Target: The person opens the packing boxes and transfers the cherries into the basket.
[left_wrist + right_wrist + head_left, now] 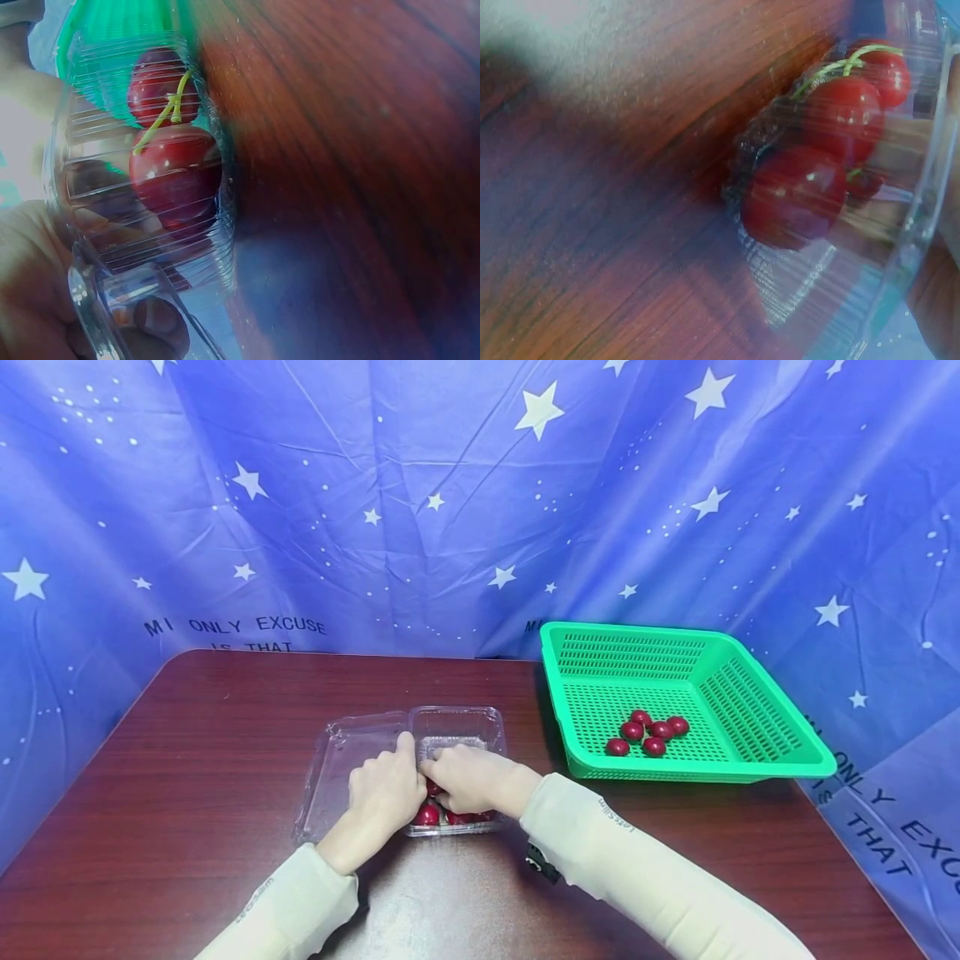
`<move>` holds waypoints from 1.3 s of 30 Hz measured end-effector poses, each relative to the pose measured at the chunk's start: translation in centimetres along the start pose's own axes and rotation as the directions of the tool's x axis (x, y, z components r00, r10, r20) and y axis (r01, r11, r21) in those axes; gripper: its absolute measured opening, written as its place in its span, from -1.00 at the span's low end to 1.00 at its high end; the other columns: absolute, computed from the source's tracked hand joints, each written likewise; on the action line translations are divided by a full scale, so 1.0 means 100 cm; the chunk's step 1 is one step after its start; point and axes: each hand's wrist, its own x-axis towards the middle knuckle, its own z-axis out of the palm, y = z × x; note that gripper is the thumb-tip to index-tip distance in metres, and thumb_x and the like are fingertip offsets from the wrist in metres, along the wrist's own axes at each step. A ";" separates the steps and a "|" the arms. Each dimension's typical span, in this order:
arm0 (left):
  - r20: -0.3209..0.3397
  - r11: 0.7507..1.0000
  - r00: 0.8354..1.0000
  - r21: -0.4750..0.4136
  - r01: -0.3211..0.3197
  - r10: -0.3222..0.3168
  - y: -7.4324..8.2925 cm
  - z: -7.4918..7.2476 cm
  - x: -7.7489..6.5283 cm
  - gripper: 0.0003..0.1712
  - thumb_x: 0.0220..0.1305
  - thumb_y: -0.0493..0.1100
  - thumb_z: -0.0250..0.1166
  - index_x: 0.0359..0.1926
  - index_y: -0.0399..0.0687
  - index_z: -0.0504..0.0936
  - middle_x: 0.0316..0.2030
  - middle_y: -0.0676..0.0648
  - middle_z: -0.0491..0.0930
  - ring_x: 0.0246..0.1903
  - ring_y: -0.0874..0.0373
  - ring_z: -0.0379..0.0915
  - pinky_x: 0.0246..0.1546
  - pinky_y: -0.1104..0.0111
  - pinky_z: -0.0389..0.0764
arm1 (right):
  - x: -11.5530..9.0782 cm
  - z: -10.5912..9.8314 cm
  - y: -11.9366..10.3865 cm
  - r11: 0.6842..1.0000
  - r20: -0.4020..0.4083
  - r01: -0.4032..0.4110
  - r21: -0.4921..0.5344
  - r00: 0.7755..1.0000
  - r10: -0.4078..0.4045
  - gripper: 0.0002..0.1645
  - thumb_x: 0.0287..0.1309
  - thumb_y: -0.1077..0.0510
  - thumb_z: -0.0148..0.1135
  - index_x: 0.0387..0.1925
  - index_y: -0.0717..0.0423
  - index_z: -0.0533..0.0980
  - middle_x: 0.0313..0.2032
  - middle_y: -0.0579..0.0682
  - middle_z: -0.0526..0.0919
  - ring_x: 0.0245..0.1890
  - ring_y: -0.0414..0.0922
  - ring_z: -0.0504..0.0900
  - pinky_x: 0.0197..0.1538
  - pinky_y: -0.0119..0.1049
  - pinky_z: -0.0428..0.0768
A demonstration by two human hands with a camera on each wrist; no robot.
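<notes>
A clear plastic clamshell box (457, 718) stands on the table, its lid (337, 768) folded out to the left. My left hand (386, 789) grips the box at the hinge side; in the left wrist view a fingertip (161, 319) shows through the plastic. Reaching down into the box, my right hand (472, 777) pinches a dark red cherry (433, 787) between thumb and fingers, partly hidden. Several more cherries (426, 814) lie along the near side of the box. Through its wall, the right wrist view shows large cherries (795, 196) with green stems (870, 49).
At the right back stands a green plastic basket (750, 768) holding several loose cherries (654, 747). The dark red-brown wooden table (225, 718) meets a blue star-patterned cloth (450, 543) behind it.
</notes>
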 end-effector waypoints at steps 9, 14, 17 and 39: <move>0.006 1.000 1.000 0.007 0.006 -0.006 -0.001 0.001 0.001 -0.74 0.14 -0.10 0.18 -0.30 -0.17 0.33 -0.48 -0.35 0.67 -0.47 -0.28 0.61 -0.56 -0.07 0.55 | -0.001 -0.004 0.003 1.000 0.011 0.002 -0.006 1.000 -0.001 -0.75 0.01 0.19 0.33 -0.22 0.13 0.55 -0.28 0.02 0.68 -0.26 -0.08 0.68 -0.08 -0.17 0.68; 0.011 1.000 1.000 0.008 0.001 -0.001 -0.001 0.000 0.000 -0.71 0.11 -0.10 0.22 -0.30 -0.17 0.33 -0.50 -0.33 0.66 -0.48 -0.26 0.61 -0.57 -0.05 0.55 | -0.004 -0.009 0.006 1.000 -0.006 0.012 -0.022 1.000 -0.012 -0.77 0.01 0.19 0.32 -0.23 0.13 0.55 -0.32 0.02 0.68 -0.29 -0.07 0.68 -0.12 -0.17 0.69; 0.006 1.000 1.000 0.006 0.002 -0.002 -0.001 0.000 0.000 -0.70 0.10 -0.11 0.23 -0.29 -0.17 0.33 -0.50 -0.33 0.66 -0.48 -0.27 0.61 -0.57 -0.05 0.55 | -0.007 -0.014 0.008 1.000 -0.005 0.010 -0.023 1.000 -0.010 -0.76 0.02 0.19 0.32 -0.23 0.15 0.55 -0.32 0.04 0.68 -0.31 -0.06 0.68 -0.14 -0.18 0.69; -0.010 1.000 1.000 0.001 -0.002 0.002 -0.001 0.001 -0.001 -0.69 0.08 -0.12 0.23 -0.27 -0.19 0.34 -0.50 -0.35 0.67 -0.48 -0.29 0.61 -0.58 -0.06 0.54 | -0.020 -0.040 0.027 0.999 -0.091 -0.009 0.040 0.996 0.013 -0.74 0.00 0.21 0.33 -0.21 0.16 0.56 -0.38 0.03 0.65 -0.37 -0.09 0.62 -0.21 -0.13 0.67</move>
